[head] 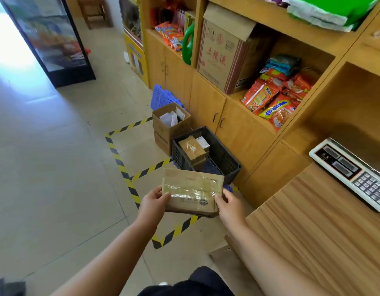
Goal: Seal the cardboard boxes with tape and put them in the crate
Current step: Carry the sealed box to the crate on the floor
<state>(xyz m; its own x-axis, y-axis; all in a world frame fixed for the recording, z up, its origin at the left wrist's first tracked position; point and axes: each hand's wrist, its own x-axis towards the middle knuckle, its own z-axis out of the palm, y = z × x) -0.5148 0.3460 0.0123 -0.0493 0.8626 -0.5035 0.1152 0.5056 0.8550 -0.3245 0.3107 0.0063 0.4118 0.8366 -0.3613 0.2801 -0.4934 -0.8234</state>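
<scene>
Beyond and to the right of the two hands, wooden shelving [206, 99] with cabinet doors below fills the far side, its open bays stacked with bright packets and a large printed carton. Right of the grip, a wood-grain counter [313, 231] runs back toward the person. Under the hands, yellow-and-black floor tape [118, 157] marks out squares on the tiles. Just past the grip, a dark plastic crate [180, 150] stands on the floor against the cabinets, with taped cardboard boxes [191, 148] stacked at its left end; how many is hard to tell. Beyond that end stands an open brown carton [163, 133] with papers inside. Well off to the right, a weighing scale [351, 174] lies on the counter. Between the hands, a flat cardboard box [192, 193] hangs in the air just short of the crate, clear tape shining across its top. The left hand [152, 201] clasps its left edge, thumb on top; the right hand [229, 204] clasps the right edge likewise.
</scene>
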